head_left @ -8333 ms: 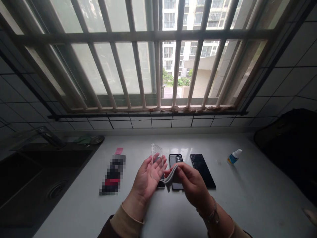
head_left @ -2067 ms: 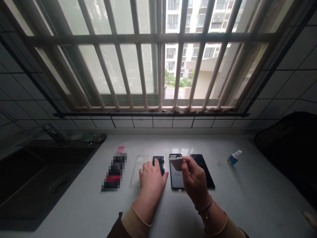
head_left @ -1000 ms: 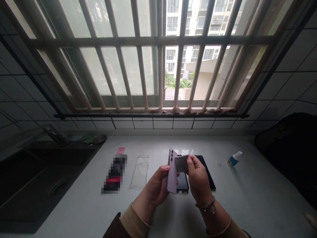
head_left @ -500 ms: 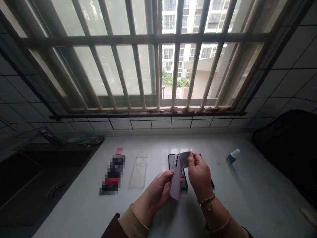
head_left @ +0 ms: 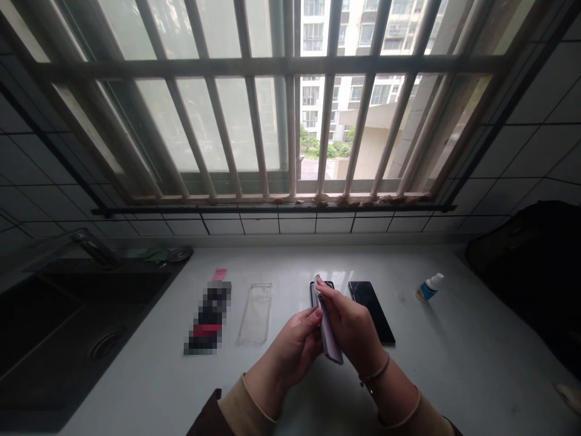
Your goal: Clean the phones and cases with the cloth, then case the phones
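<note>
A lilac phone [head_left: 333,349] is held upright and tilted above the counter, its lower end showing between the hands. My left hand [head_left: 290,346] is closed around its left edge, thumb on the near side. My right hand [head_left: 356,320] lies over the phone's back and upper end, pressing a grey cloth [head_left: 317,283] there; most of the cloth is hidden under the fingers. Behind the hands lies a black-rimmed flat object [head_left: 312,295], largely covered. To the right a black phone [head_left: 373,312] rests flat on the counter.
Left of the hands lie a clear phone case [head_left: 256,313], a blurred-out dark item [head_left: 209,321] and a pink slip [head_left: 219,274]. A small white-capped bottle [head_left: 429,287] stands at right. The sink [head_left: 59,345] is at far left, a black bag [head_left: 529,275] at far right.
My right hand has moved left and brought the cloth from beside the phone onto its upper end. The phone has turned slightly, and the black phone is now uncovered.
</note>
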`<state>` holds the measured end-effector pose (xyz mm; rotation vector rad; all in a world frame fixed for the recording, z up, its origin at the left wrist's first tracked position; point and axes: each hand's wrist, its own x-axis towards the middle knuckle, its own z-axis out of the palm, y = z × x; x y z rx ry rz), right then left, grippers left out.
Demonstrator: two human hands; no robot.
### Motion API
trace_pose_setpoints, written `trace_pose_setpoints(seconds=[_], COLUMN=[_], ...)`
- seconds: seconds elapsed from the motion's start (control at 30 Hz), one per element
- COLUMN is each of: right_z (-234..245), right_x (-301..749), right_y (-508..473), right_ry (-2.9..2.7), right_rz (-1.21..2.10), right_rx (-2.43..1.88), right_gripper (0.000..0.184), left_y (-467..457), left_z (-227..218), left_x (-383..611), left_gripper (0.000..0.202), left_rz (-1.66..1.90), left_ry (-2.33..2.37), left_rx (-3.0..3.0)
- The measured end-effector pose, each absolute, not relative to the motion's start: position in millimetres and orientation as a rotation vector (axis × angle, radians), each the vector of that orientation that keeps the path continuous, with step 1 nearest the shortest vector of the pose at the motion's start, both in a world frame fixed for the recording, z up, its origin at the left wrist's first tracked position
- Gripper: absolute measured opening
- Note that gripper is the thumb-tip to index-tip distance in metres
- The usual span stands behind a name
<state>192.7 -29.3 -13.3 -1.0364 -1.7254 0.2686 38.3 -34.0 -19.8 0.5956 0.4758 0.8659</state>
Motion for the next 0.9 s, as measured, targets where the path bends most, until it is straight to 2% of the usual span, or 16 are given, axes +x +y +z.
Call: trace_pose_setpoints(seconds=[0.2,0.67,0.83,0.9], right_z=[-13,0,-2,-4], right_x=[187,183,189,195], right_y=[-35,-46,-45,-39], right_ry=[-1.826,-1.961,-1.473,-1.195], right_rz=[0.436,0.452,0.674,0.672], right_rx=[-0.957,-0.656,-0.912,-1.052], right_gripper=[0.038,0.040,0.026,0.028], left_y=[-20,-2,-10,-16], left_z=[-27,-12,-8,-6], left_x=[31,17,16,16], left_gripper=[0.029,0.034,0.040,0.048], left_rz=[1.043,1.151,1.064,0.973], left_ry=[0.496,0.658,0.509,0.467], left_rx=[0.429,0.254,0.327,0.370])
